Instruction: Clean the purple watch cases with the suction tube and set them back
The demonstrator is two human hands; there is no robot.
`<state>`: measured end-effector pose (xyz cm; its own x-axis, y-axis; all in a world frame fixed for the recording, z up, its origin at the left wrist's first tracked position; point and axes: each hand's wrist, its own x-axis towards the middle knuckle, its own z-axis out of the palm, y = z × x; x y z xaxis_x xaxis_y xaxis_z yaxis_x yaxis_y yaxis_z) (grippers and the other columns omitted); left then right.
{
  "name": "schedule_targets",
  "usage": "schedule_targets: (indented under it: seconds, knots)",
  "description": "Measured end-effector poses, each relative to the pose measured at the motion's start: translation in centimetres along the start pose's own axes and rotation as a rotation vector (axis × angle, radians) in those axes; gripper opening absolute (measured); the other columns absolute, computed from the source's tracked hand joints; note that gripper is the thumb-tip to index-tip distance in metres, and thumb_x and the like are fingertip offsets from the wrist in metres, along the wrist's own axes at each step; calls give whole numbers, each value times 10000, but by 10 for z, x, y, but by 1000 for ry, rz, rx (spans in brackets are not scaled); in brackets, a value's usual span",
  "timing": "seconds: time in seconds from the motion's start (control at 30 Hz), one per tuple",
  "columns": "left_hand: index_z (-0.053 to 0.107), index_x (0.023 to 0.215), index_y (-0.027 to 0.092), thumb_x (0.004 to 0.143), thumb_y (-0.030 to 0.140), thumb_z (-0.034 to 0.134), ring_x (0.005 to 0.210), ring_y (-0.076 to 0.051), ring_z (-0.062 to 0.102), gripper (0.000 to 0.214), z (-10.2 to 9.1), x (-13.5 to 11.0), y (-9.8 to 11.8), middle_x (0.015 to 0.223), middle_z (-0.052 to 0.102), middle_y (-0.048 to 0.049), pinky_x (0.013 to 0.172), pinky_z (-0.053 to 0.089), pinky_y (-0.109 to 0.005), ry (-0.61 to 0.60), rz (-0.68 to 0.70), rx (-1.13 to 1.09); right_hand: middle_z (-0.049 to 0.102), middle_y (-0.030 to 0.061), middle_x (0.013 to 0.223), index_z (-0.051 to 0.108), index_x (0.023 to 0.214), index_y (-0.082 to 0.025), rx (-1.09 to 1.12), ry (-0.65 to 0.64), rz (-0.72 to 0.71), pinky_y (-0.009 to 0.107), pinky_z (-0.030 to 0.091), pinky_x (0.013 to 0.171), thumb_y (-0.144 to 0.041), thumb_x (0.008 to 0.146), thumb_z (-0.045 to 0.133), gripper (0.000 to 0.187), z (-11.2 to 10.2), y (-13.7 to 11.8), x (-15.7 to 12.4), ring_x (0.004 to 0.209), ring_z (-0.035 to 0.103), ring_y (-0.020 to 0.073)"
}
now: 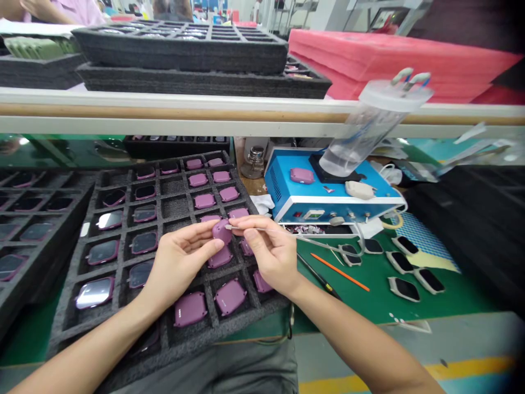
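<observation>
My left hand [180,260] pinches a small purple watch case [222,232] between thumb and fingers, holding it tilted above the foam tray. My right hand [270,254] is closed on a slim pen-like tool [246,228], whose tip touches or nearly touches the case's edge. A clear tube [328,249] runs from behind the right hand toward the blue machine. Below both hands lies the black foam tray [174,209] with watch pieces in its compartments: purple backs on the right, dark glossy screens on the left. My fingers partly hide the held case.
The blue machine [336,205] carries a clear cylinder [361,131]. Pale-framed watches [404,288], an orange stick [340,272] and a black pen [320,278] lie on the green mat. Another tray [36,219] stands left. A shelf edge [205,112] crosses above, holding foam trays and pink foam [389,60].
</observation>
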<state>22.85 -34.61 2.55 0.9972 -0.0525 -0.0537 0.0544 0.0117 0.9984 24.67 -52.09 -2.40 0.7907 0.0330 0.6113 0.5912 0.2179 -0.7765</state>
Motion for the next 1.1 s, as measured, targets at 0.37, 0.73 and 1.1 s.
schedule_targets:
  seconds: [0.37,0.73,1.1]
  knots:
    - [751,1133,203,706,288,880,986,-97,747,454,0,0,2,1123,761,-33,894,583,-89,-10,-3,-12,698,75,1106,719,1073,-214,4,0,3,395,599,926,-171,1009,577,162,0,-1,0,1046,700,209]
    - [748,1148,193,695,342,887,998,-111,746,497,-1,-1,1,1135,758,-51,906,584,-105,-15,-8,-6,697,71,1103,721,1074,-216,-5,-2,-3,383,600,922,-159,1009,572,172,0,0,1,1044,696,200]
    - [743,1159,183,702,342,882,991,-110,747,504,0,-1,1,1135,758,-53,896,588,-102,-21,0,3,696,66,1107,716,1088,-220,-7,-6,-4,381,612,921,-149,1009,568,182,0,-2,-2,1047,690,194]
